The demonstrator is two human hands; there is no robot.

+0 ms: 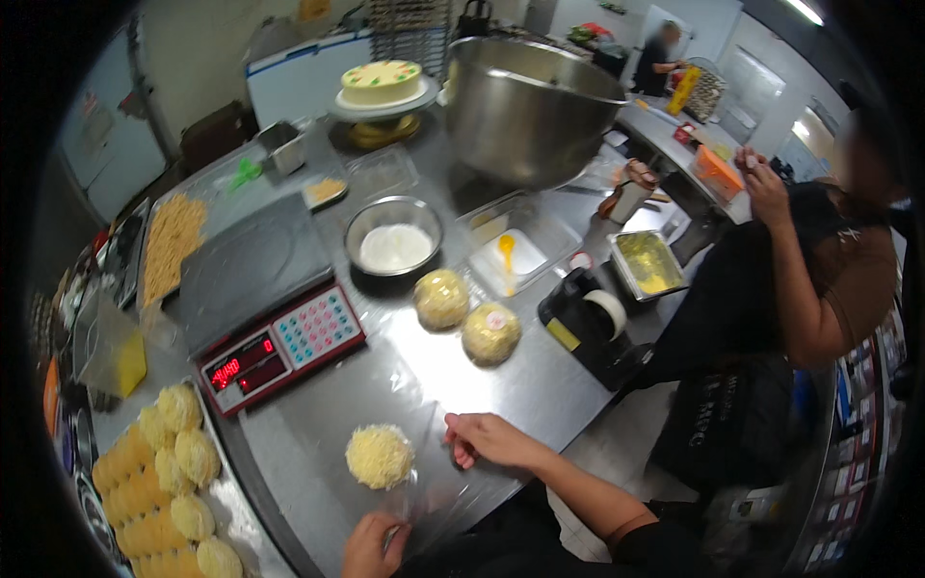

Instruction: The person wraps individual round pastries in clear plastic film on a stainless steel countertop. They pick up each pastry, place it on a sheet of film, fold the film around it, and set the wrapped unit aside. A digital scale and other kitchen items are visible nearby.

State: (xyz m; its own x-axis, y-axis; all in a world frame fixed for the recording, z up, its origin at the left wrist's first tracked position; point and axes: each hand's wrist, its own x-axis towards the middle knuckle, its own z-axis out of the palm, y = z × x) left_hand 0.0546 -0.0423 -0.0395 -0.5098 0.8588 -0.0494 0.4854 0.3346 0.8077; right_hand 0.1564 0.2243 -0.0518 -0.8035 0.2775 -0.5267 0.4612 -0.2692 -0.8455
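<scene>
A round bun covered in pale grated cheese (379, 456) sits on the steel table, with clear plastic film (426, 498) spread around and below it. Near the table's front edge, my left hand (374, 545) pinches the film between thumb and fingers. To the right of the bun, my right hand (491, 439) has its fingers curled in at the film's other side; the thin film is hard to make out there. Beyond the hands are a wrapped bun (441, 298) and another wrapped bun with a round sticker (491, 334).
A digital scale (271, 347) stands at left, above a tray of buns (231, 498). Farther back are a bowl of white powder (394, 246), a plastic container (531, 271) and a large mixing bowl (531, 123). A tape dispenser (589, 325) is at right, near a co-worker (788, 267).
</scene>
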